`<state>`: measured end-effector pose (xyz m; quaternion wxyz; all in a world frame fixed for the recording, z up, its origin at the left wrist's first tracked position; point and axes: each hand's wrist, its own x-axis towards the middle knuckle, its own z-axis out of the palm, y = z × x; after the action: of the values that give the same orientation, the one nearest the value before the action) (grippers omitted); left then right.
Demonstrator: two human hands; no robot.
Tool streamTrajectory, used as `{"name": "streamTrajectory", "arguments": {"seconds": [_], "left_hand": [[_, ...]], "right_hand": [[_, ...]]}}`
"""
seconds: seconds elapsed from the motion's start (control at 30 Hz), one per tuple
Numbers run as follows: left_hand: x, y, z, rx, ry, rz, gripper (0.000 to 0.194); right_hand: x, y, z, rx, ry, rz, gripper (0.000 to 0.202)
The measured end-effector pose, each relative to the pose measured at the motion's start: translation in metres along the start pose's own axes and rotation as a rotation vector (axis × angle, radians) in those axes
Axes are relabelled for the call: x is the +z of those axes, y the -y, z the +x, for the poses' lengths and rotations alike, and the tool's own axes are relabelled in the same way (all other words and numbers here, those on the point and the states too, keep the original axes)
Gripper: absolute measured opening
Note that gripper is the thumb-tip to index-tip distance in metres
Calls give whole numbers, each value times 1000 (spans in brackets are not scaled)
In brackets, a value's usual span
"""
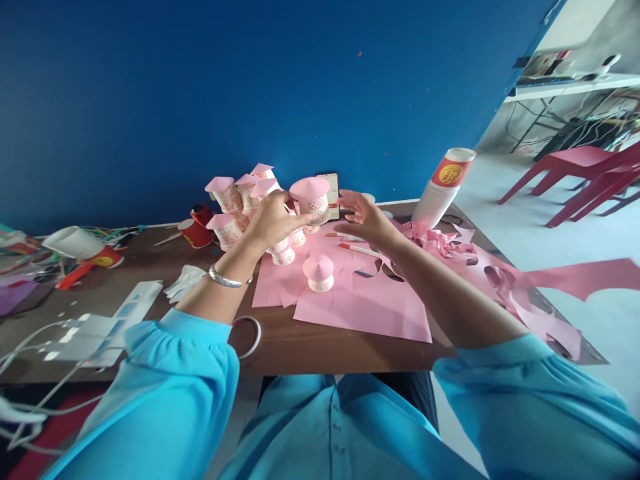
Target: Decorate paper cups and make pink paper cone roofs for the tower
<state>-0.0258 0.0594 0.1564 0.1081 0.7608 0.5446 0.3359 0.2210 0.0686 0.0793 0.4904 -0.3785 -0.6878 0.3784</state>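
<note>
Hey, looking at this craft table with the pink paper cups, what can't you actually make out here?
- Left hand: its fingers hide what they grip among the pink-topped cups.
- Phone: half hidden behind the cup and right hand; screen too small to read.
- Stacked cups: logo too small.
- White cables: cut off by the left edge.

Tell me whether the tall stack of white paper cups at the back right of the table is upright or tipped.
Tipped. The tall stack of white paper cups leans toward the right, its red-labelled top end off to the side of its base on the brown table.
</note>
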Motion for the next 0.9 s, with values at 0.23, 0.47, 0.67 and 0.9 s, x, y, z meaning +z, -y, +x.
{"name": "streamTrajectory", "arguments": {"seconds": [0.23,0.47,0.67,0.9], "left_hand": [[0,8,11,-23,-5,-45,46],[-20,18,-37,120,-151,-36,37],[-13,36,-99,94,7,-54,17],[-1,65,-120,-4,82,-54,25]], "right_hand": [[25,24,54,-53,204,191,76],[36,-4,91,-63,-35,134,71],[51,-36,124,-58,-99,73,74],[54,-47,136,-18,-50,116,76]]}}
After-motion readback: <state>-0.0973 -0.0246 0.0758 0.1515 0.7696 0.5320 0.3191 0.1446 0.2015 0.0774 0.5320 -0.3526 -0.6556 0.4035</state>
